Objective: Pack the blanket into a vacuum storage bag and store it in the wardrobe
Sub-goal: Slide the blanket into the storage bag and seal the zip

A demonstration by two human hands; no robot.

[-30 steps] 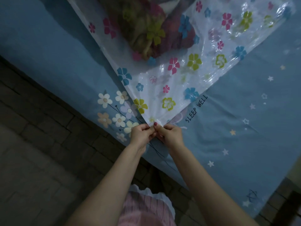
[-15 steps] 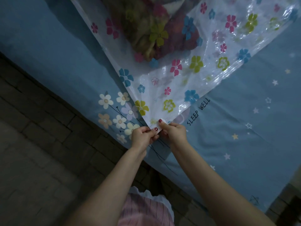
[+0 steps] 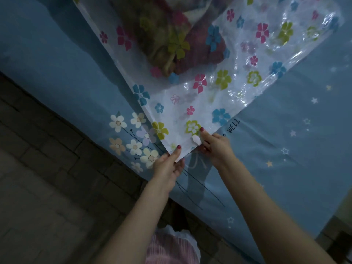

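A clear vacuum storage bag [image 3: 219, 96] printed with coloured flowers lies on the bed. A dark reddish blanket [image 3: 171, 39] shows through it near the top. My left hand [image 3: 167, 166] pinches the bag's near corner, thumb on top. Just to the right, my right hand [image 3: 215, 145] grips a small white slider clip [image 3: 196, 140] on the bag's edge.
The bed is covered by a blue sheet [image 3: 285, 149] with stars, flowers and the words "SLEEP WELL". It hangs over the bed's near edge. A dark brick-patterned floor [image 3: 47, 187] lies to the left and below. The room is dim.
My hands were together at the bag's corner. The right hand has moved right along the edge with the white clip, while the left stays on the corner.
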